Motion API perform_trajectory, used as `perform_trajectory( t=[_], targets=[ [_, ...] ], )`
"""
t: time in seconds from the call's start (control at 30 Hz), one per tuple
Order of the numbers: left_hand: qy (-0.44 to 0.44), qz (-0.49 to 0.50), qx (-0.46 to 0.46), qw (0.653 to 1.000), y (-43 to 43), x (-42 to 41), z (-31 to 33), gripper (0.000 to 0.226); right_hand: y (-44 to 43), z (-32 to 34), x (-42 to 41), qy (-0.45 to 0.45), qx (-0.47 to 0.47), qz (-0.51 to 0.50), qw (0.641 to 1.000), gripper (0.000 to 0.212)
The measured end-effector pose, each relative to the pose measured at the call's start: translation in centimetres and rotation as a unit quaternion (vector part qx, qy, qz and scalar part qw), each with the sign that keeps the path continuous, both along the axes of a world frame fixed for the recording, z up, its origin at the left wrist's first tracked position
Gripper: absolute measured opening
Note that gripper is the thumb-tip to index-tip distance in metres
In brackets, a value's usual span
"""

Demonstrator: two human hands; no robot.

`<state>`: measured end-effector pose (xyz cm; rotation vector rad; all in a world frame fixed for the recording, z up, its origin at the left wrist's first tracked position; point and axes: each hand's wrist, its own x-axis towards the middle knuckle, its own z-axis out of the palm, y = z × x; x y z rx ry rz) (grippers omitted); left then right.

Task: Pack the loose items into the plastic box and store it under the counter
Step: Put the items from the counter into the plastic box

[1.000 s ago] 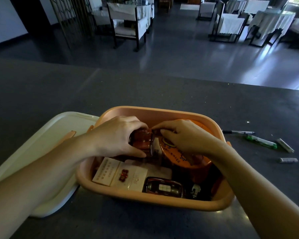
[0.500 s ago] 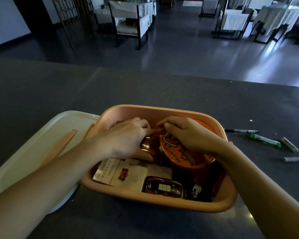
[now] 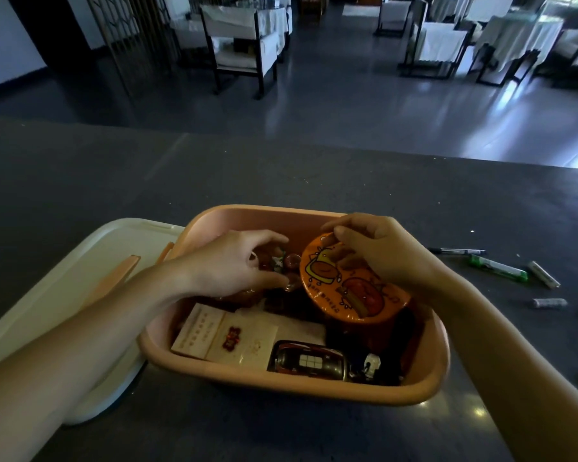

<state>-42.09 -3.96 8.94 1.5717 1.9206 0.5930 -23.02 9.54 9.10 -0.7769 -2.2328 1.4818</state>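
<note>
Dark grey counter (image 3: 314, 175) carries a peach plastic box (image 3: 314, 390) under both hands, a white lid (image 3: 80, 268) left of the left hand (image 3: 227, 265), and pens (image 3: 456, 251), green marker (image 3: 496, 267) and small tubes (image 3: 548, 302) beyond the right hand (image 3: 377, 251).

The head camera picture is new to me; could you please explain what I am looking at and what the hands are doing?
There is no machine here: a person wears a wide-angle camera on the head, looking down at their own bare hands. On a dark counter stands a peach plastic box, its white lid lying beside it. The left hand reaches among small items inside the box; the right hand touches the top edge of an orange round container. Paper packets and a toy car are already packed. A pen, a green marker and two small white sticks wait outside.
</note>
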Motion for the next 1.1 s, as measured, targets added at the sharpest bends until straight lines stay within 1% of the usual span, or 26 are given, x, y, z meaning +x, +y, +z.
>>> perform_trajectory(
  t=[0.03, 0.17, 0.23, 0.3, 0.43, 0.57, 0.7, 0.9, 0.97, 1.1],
  targets=[
    [0.004, 0.003, 0.020, 1.000, 0.2, 0.1, 0.3, 0.063, 0.1, 0.2, 0.3, -0.003, 0.001, -0.007, 1.000, 0.018],
    [0.077, -0.004, 0.109, 0.991, 1.3, 0.3, 1.8, 0.045, 0.6, 0.7, 1.9, -0.005, 0.008, -0.052, 0.999, 0.015],
    [0.065, -0.015, 0.132, 0.989, 2.3, 1.1, 2.7, 0.040, 0.8, 0.9, 3.1, 0.001, 0.032, -0.076, 0.997, 0.015],
    [0.058, -0.035, 0.148, 0.987, 3.4, 2.7, 3.6, 0.039, 1.2, 1.0, 4.6, 0.007, 0.063, -0.094, 0.994, 0.016],
    [0.082, -0.085, 0.178, 0.977, 6.2, 7.0, 5.2, 0.043, 3.1, 1.3, 9.2, -0.009, 0.116, -0.133, 0.984, 0.013],
    [0.117, -0.137, 0.175, 0.968, 9.4, 12.3, 5.9, 0.046, 6.3, 1.3, 15.7, -0.058, 0.182, -0.185, 0.964, 0.017],
    [0.139, -0.146, 0.171, 0.965, 13.0, 17.5, 5.4, 0.049, 10.2, 0.0, 22.7, -0.100, 0.179, -0.186, 0.961, 0.020],
    [0.157, -0.089, 0.138, 0.974, 18.0, 23.8, 2.8, 0.050, 15.2, -3.1, 30.3, -0.134, 0.163, -0.137, 0.968, 0.013],
    [0.150, -0.057, 0.131, 0.978, 19.0, 24.8, 1.7, 0.050, 16.7, -3.9, 31.5, -0.143, 0.160, -0.121, 0.969, 0.013],
    [0.130, -0.002, 0.080, 0.988, 20.0, 25.2, -0.9, 0.050, 19.2, -5.0, 31.6, -0.162, 0.131, -0.072, 0.975, 0.018]
  ],
)
